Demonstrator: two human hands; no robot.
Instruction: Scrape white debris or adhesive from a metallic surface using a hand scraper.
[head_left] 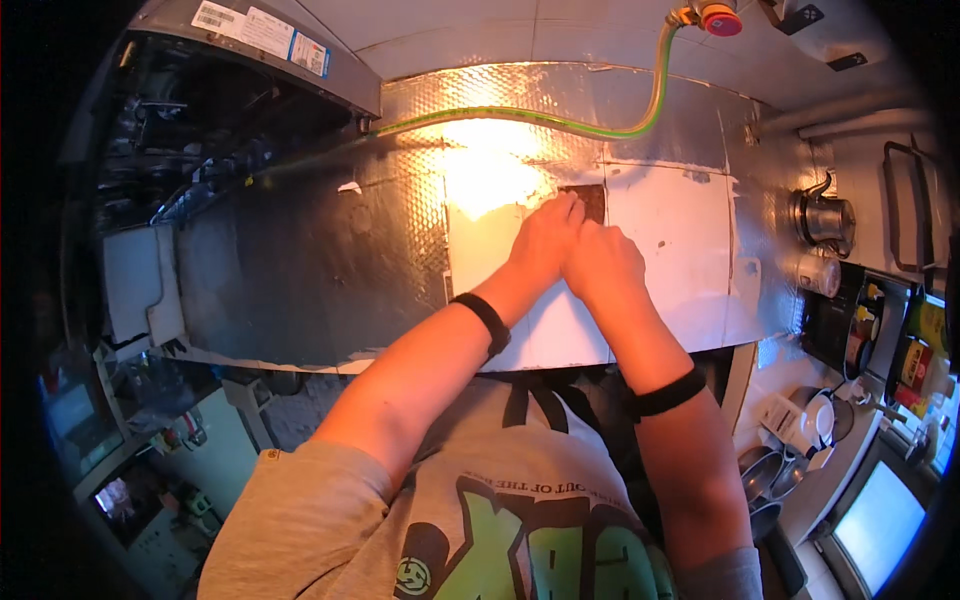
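My left hand (546, 238) and my right hand (606, 262) meet over the counter, side by side and touching. Both have curled, closed fingers. Whatever they may hold is hidden behind the knuckles or too small to make out. Just beyond the fingertips lies a dark brown square patch (594, 203) among the white tiles (665, 250). Around each forearm sits a black band, the left one (486, 322) near the wrist and the right one (668, 393) farther up.
Foil-like sheeting (620, 105) covers the counter's back, with a bright glare left of my hands. A green-striped clear hose (550, 121) runs across it to a red-knobbed valve (720, 20). At right stands a metal kettle (825, 218); at left, a dark appliance (240, 100). Pans (775, 475) sit lower right.
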